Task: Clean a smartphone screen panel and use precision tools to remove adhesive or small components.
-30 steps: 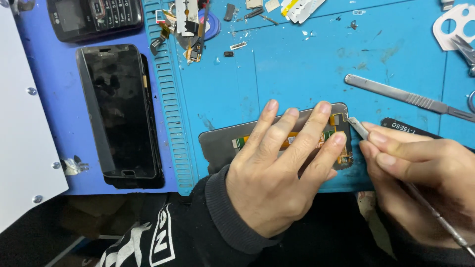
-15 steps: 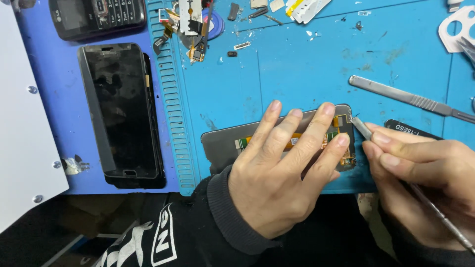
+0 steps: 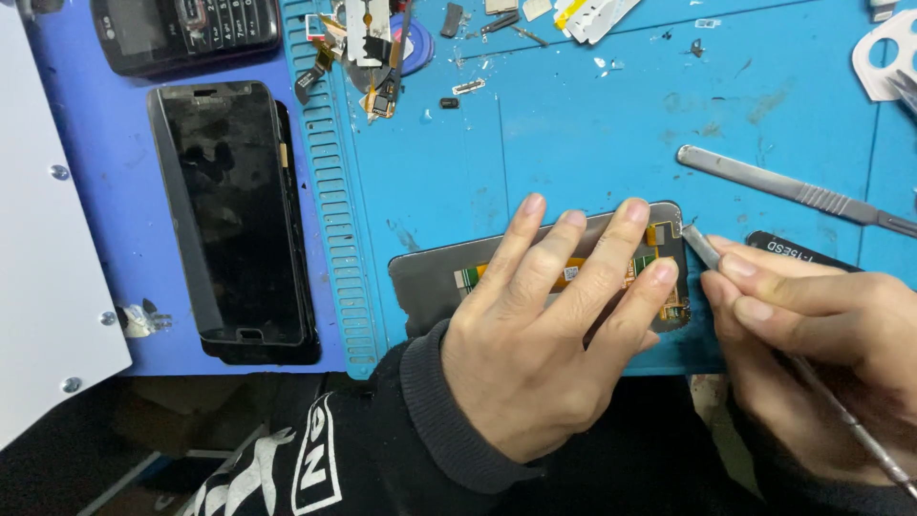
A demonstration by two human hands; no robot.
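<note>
A grey phone screen panel [image 3: 430,277] lies face down on the blue work mat [image 3: 573,143], with orange flex cable and a green strip showing on its back. My left hand [image 3: 554,325] presses flat on it, fingers spread. My right hand [image 3: 821,334] grips a thin metal prying tool [image 3: 702,247] like a pen. The tool's tip touches the panel's upper right corner.
A black smartphone [image 3: 234,220] lies on the left, a keypad phone [image 3: 181,33] above it. A metal scalpel handle [image 3: 783,186] rests at the right, a black tool [image 3: 793,250] below it. Small parts and flex cables [image 3: 373,48] litter the top. A white board [image 3: 48,239] borders the left.
Both hands hold nearly the same pose on the panel. The view has shifted slightly; the tool tip stays at the panel's right corner.
</note>
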